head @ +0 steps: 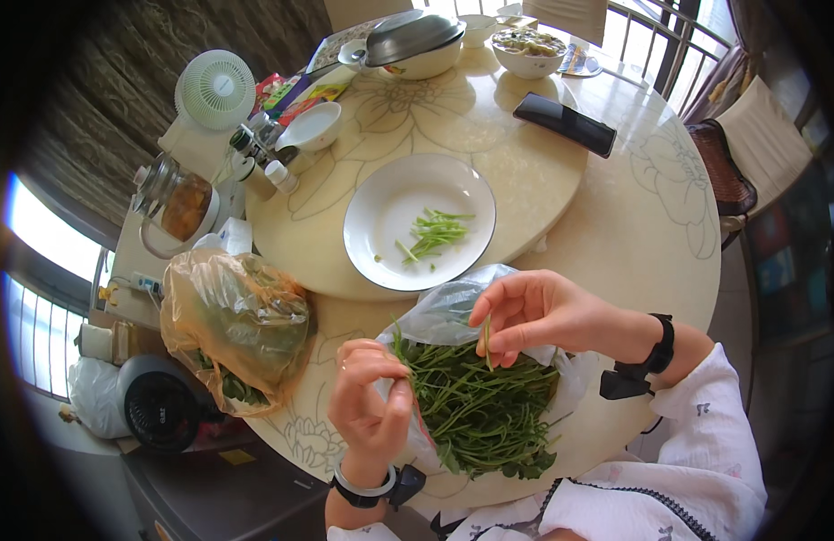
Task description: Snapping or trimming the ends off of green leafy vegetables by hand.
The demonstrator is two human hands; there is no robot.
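A heap of leafy green stems (484, 406) lies on an opened clear plastic bag (450, 314) at the table's near edge. My right hand (535, 318) is above the heap, a short piece of green stem (487, 343) pinched between thumb and fingers. At the heap's left side, my left hand (373, 399) has its fingertips closed on a thin green stem (397, 338), partly hidden by the fingers. Beyond both hands, a white plate (376, 230) with a dark rim holds a small pile of cut stem pieces (438, 233).
An orange plastic bag (237, 318) of greens stands left of my left hand. The plate rests on a raised round turntable (525, 176), with a black phone (565, 124) at its right edge. Seasoning bottles (280, 176), a covered dish (417, 51) and a filled bowl (528, 57) stand farther back.
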